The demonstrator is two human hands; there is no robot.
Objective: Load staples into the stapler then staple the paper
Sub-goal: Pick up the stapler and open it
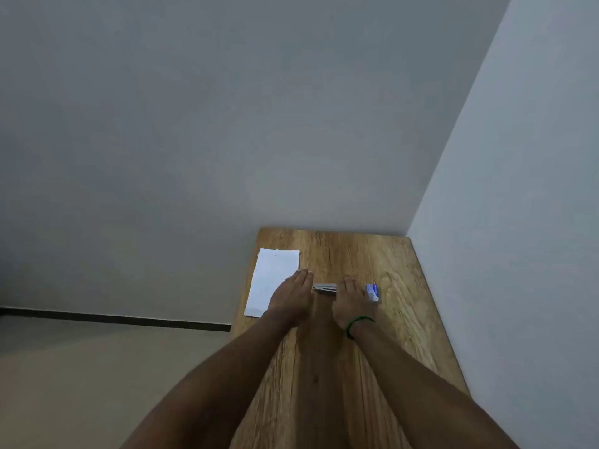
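A small metal stapler [324, 288] lies on the wooden table [382, 345], between my two hands. My left hand [291, 298] rests flat, palm down, with its outer edge over the white paper [275, 280] that lies near the table's left edge. My right hand [351, 303] also lies flat, just right of the stapler, holding nothing. A small blue and white staple box [372, 292] sits right beside my right hand's fingers. A green band circles my right wrist.
The table stands in a corner, with a grey wall behind it and a paler wall along its right side. Its left edge drops to the floor, where a dark skirting strip [113, 319] runs.
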